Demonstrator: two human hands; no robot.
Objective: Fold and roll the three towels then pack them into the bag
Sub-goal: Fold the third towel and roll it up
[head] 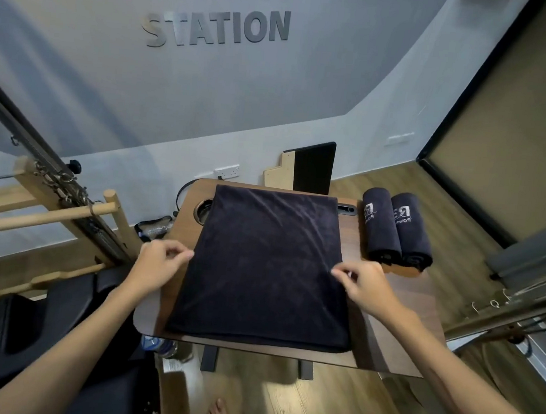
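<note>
Towels are the business here, and two of three look finished. At the left edge of the flat dark towel (265, 265), the left hand (158, 262) pinches the cloth between thumb and curled fingers. That towel lies spread on the brown table (396, 323), folded into a long panel whose long axis runs away from the person toward the wall, near end at the table's front edge. The right hand (365, 286) pinches the opposite edge the same way. Further right, two rolled towels (396, 229) lie side by side, touching, also pointing front to back. Remaining, by my judgement: another fold, the rolling, then packing; the dark pouch (154, 227) left of the table may be the bag, though it is hard to tell.
</note>
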